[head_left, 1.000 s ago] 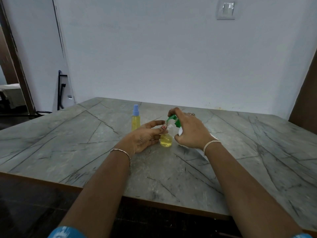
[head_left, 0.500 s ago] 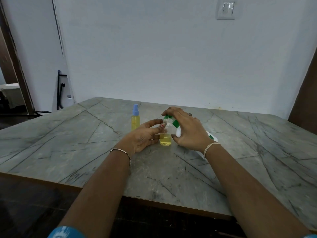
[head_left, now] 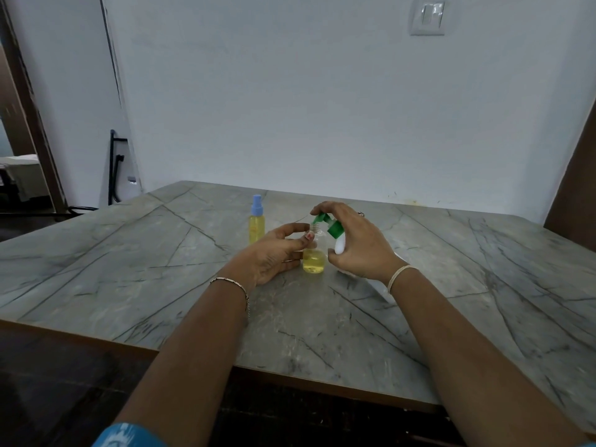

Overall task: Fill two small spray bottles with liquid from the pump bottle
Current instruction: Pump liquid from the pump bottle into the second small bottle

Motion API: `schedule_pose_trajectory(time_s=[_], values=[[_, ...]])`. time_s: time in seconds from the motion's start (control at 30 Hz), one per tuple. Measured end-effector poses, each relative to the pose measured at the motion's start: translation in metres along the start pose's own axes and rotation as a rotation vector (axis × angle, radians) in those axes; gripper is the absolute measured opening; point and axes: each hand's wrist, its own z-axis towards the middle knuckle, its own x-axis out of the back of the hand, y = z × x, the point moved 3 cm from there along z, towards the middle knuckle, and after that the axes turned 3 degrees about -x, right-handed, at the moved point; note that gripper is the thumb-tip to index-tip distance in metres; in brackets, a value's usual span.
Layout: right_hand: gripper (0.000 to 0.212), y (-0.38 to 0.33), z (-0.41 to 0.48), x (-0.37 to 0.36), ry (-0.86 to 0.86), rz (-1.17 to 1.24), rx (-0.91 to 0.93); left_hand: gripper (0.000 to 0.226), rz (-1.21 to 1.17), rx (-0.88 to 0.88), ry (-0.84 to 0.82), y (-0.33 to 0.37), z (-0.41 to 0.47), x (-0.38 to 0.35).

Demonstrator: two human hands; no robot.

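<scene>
— how far along?
— past halfway, by the look of it. done with the capped spray bottle (head_left: 257, 221): full of yellow, blue top on, standing on the table (head_left: 161, 269) far and left of the hands. busy now with the open spray bottle (head_left: 313, 258), near the middle of the table, filled to roughly half.
— and the hands?
— left hand (head_left: 274, 253) curled round the open spray bottle, thumb and fingers at its neck and side, holding it upright. right hand (head_left: 361, 246) wrapped round the pump bottle (head_left: 340, 246), tipped toward the left, forefinger over the green pump head (head_left: 332, 225), spout right at the open mouth.
— left to do?
— probably more pumping to top it up, then fitting a spray top. no sign of that top anywhere in view.
— any brand or writing?
— none readable. possibly a faint label on the capped spray bottle, too small to tell. most of the pump bottle hidden behind the right hand and wrist. nothing legible on the wall switch (head_left: 427, 16) either.
</scene>
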Motion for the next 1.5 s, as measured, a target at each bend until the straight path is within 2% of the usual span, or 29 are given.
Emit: schedule_pose_trajectory(time_s=[0.43, 0.73, 1.03, 1.5], values=[[0.052, -0.0017, 0.0032, 0.0008, -0.007, 0.038, -0.036, 0.032, 0.005, -0.008, -0.028, -0.0009, 0.0004, -0.0007], [0.067, 0.0027, 0.0004, 0.0011, -0.019, 0.025, -0.058, 0.038, -0.001, -0.005, -0.011, -0.0007, 0.0008, -0.0001], [0.058, 0.0018, 0.0032, -0.0002, -0.011, 0.035, -0.057, 0.035, 0.002, -0.002, -0.023, -0.0022, 0.0013, -0.0006], [0.06, 0.0005, 0.0016, -0.0007, -0.023, 0.024, -0.089, 0.041, -0.004, 0.001, -0.014, -0.0032, 0.0022, -0.0001]])
